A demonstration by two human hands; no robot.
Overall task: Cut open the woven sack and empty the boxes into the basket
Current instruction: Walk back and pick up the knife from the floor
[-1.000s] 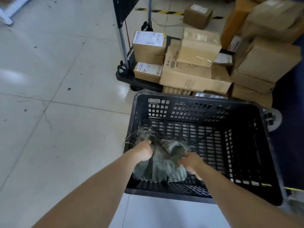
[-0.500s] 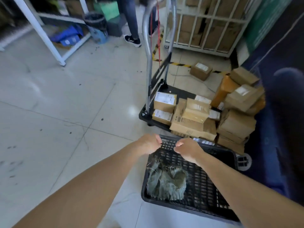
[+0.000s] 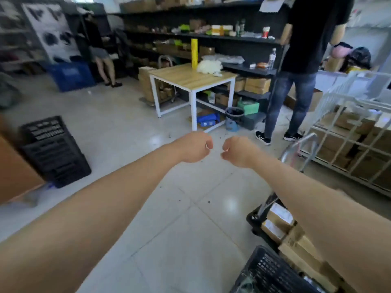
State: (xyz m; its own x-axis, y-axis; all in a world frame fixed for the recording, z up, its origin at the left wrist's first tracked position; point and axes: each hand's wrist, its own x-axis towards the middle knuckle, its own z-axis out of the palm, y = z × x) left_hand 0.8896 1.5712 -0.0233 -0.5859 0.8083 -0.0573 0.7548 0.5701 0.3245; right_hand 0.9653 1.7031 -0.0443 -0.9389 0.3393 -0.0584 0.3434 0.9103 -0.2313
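Looking across the room rather than down, we hold our left hand (image 3: 193, 148) and right hand (image 3: 238, 152) out ahead at arm's length, both curled into loose fists, knuckles near each other but apart, over bare floor (image 3: 127, 157). Something pale shows at the fingertips of each, perhaps a thread or only our nails; we cannot tell whether either hand pinches anything. The basket (image 3: 268, 271) sits at the lower right edge, only its near corner in view, with a few frayed strands at the rim that we judge to be the sack (image 3: 246, 282). Boxes (image 3: 281, 223) lie on the cart (image 3: 257, 229) just beyond it, partly behind our right forearm. To do this step well, we think we should drop our gaze back to the basket, take the sack by its closed end, lift it straight up so the boxes slide out inside the walls, and shake it before setting it aside. Whether any boxes are in the basket, or whether the sack is cut through, is hidden. A knife or cutter is nowhere in view, and the far shelves are blurred.
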